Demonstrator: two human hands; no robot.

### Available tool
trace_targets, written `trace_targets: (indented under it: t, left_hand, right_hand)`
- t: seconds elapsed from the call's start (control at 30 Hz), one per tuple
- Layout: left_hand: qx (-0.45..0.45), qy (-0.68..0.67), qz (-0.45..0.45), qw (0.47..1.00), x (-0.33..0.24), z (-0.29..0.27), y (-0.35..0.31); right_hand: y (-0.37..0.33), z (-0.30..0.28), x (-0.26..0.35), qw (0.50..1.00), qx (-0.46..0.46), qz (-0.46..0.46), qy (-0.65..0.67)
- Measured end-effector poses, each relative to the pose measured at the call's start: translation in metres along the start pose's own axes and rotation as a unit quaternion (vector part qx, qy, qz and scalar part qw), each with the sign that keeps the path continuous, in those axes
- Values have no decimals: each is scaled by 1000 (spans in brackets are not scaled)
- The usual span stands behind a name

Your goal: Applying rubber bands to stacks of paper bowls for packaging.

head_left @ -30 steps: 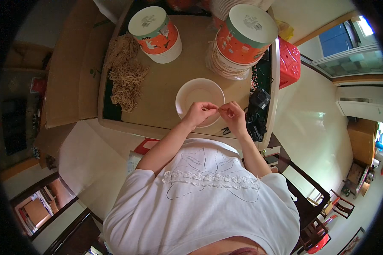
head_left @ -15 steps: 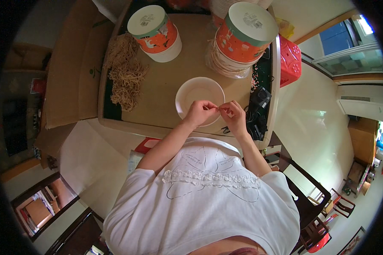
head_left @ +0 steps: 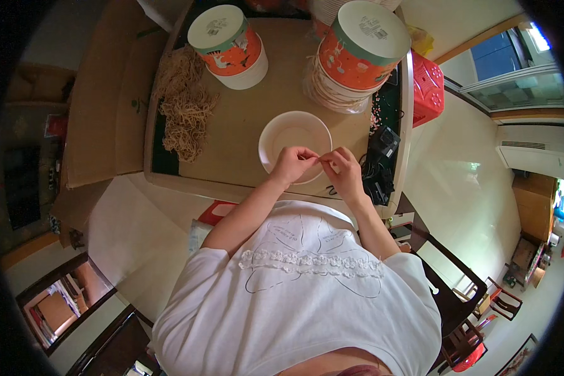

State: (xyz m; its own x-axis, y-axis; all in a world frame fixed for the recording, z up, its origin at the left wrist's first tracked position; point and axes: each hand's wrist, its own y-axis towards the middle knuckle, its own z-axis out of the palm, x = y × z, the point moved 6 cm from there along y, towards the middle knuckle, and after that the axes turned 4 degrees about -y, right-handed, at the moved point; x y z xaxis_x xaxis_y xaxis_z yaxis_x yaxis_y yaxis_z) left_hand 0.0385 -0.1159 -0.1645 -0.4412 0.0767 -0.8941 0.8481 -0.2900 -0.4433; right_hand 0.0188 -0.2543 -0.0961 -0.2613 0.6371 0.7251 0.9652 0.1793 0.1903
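Observation:
Over the near right side of a white round tub (head_left: 271, 133), my two hands meet fingertip to fingertip. My left hand (head_left: 291, 165) is closed in a pinch, and so is my right hand (head_left: 344, 172). Whatever lies between the fingertips is too small to make out. Part of the tub's near rim is hidden behind the hands. To the left on the table rests a loose heap of beige cords (head_left: 183, 106). Just below my right hand, a small dark tool (head_left: 333, 190), perhaps scissors, lies at the table's near edge.
Orange and green paper tubs stand upside down in a left stack (head_left: 237, 57) and a right stack (head_left: 357, 59). Black devices with cables (head_left: 381, 147) and small beads (head_left: 375, 116) lie along the right edge. A cardboard box (head_left: 103, 113) is at the left, a red stool (head_left: 426, 91) at the right.
Both hands remain over the tub, fingertips together, with only a slight shift of the fingers. The whole table view has moved up a little.

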Motion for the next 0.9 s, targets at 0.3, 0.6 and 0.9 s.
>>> trace_targets:
  t: [0.3,0.6,0.9]
  left_hand:
    - [-19,57,61,996,-12,0,-6]
    - [29,27,12,999,-14,1,-9]
    - [11,114,94,989,-24,1,-11]
  right_hand:
    - [-1,5,-13,990,33,109,87]
    - [-4,7,-19,985,17,125,118]
    - [-1,5,-10,992,13,90,90]
